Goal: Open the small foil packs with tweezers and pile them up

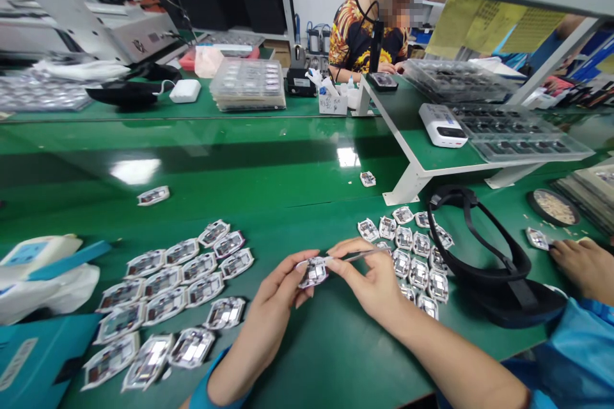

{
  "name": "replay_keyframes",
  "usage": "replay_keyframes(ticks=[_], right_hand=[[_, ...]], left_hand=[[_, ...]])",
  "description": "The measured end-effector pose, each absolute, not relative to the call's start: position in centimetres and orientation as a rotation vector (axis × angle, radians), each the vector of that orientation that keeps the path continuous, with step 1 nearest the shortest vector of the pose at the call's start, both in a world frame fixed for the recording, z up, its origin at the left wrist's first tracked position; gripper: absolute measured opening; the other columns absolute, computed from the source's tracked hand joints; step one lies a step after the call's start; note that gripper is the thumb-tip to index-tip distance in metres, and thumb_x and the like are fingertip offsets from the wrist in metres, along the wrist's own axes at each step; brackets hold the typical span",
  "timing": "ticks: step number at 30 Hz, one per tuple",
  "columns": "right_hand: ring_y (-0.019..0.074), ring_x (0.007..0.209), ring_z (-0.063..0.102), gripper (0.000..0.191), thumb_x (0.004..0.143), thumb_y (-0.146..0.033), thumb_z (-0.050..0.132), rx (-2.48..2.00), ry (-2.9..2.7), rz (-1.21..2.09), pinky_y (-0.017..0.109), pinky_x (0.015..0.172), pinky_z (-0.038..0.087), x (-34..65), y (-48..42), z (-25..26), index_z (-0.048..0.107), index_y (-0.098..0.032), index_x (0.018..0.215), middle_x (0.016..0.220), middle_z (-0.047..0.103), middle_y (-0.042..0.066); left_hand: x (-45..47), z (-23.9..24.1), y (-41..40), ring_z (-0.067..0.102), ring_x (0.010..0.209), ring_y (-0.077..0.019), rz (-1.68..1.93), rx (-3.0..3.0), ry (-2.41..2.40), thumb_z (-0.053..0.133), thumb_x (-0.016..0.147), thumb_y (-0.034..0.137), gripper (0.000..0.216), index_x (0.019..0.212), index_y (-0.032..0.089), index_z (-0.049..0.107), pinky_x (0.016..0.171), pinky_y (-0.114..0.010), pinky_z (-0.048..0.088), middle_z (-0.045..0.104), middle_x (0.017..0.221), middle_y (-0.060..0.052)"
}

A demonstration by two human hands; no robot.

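Observation:
My left hand grips a small white-rimmed electronic casing between thumb and fingers, its silvery inside facing up. The fingers of my right hand are pinched at the casing's right edge, and a thin metal tool, perhaps tweezers, lies in their grip. The tool's exact kind is hard to make out. Several similar open casings lie in rows left of my hands. Another group of casings sits to the right, partly hidden behind my right hand.
A black headset with a strap lies right of the casings. Beyond it, another person's hand touches a casing. A raised green shelf holds trays and a white device. Another person sits opposite. A teal box stands front left.

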State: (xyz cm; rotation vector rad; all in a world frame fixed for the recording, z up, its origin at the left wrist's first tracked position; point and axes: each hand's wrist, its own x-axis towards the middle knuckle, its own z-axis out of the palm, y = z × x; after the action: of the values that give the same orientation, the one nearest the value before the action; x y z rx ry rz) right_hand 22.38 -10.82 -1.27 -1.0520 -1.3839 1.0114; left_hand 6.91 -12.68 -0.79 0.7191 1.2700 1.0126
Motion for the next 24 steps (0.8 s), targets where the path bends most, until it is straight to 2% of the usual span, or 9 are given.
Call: replay_keyframes(ticks=[8,15,24], right_hand=[[0.0195,0.076,0.065,0.005,0.076,-0.023,0.072,-1.043,-1.36,1.118,0.033,0.073,0.05,22.4,-10.6,-1.7,0.068,-0.02,0.076,0.077,0.069,0.003],[0.0153,0.064,0.06,0.011,0.076,-0.029,0.07,-1.092,-1.309,1.295,0.028,0.063,0.048,22.4,-10.3,-1.8,0.065,-0.019,0.074,0.067,0.066,0.0],[0.0159,0.067,0.06,0.014,0.077,-0.032,0.069,-1.13,-1.256,1.217,0.028,0.065,0.047,22.3,-10.3,-1.9,0.066,-0.018,0.075,0.071,0.068,0.002]], left_hand=[[6.8,-0.7,-13.1,0.052,0.069,-0.0141,1.007,0.664,1.154,0.066,0.077,0.041,0.033,0.097,0.015,0.07,0.058,-0.024,0.041,0.065,0.08,-0.002],[6.7,-1.1,-13.1,0.05,0.067,-0.0144,0.981,0.723,1.167,0.066,0.079,0.034,0.025,0.096,0.017,0.068,0.057,-0.024,0.039,0.063,0.074,-0.001],[6.4,-1.7,-13.3,0.05,0.065,-0.0147,0.984,0.944,1.178,0.057,0.084,0.031,0.024,0.103,0.02,0.067,0.063,-0.026,0.039,0.064,0.074,0.0]])
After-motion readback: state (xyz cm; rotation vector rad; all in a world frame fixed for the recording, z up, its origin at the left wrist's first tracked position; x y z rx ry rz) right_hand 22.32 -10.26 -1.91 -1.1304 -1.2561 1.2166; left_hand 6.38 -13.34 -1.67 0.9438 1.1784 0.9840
